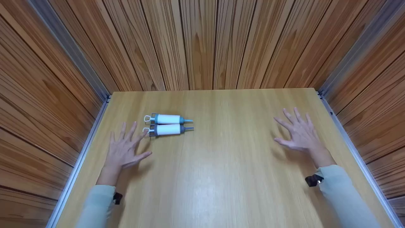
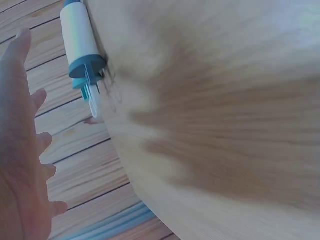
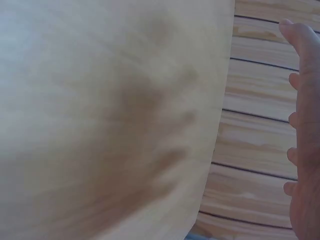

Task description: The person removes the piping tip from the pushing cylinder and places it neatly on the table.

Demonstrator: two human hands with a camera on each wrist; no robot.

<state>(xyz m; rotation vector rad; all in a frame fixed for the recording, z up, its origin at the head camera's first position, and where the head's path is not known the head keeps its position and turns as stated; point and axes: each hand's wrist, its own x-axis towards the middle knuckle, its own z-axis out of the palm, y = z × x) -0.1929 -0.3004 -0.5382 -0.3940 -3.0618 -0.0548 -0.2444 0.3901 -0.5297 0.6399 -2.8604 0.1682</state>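
Note:
Two large plastic syringes lie side by side on the left half of the table, nozzles to the right and ring handles to the left. The farther syringe [image 1: 168,119] has a white barrel with teal ends; on the nearer syringe [image 1: 168,129] the ends are dark blue-grey. My left hand [image 1: 123,150] hovers over the table with fingers spread, its index fingertip overlapping the nearer ring handle in the head view. A gap shows between that hand [image 2: 22,145] and the syringe [image 2: 80,35] in the left wrist view. Fingers spread and holding nothing, my right hand [image 1: 299,133] hovers at the right.
The light wooden table [image 1: 221,164] has metal rails [image 1: 357,152] along both sides. Wood-plank walls [image 1: 197,47] stand behind it and at left and right. Both sleeves carry a small black device [image 1: 313,180] at the wrist.

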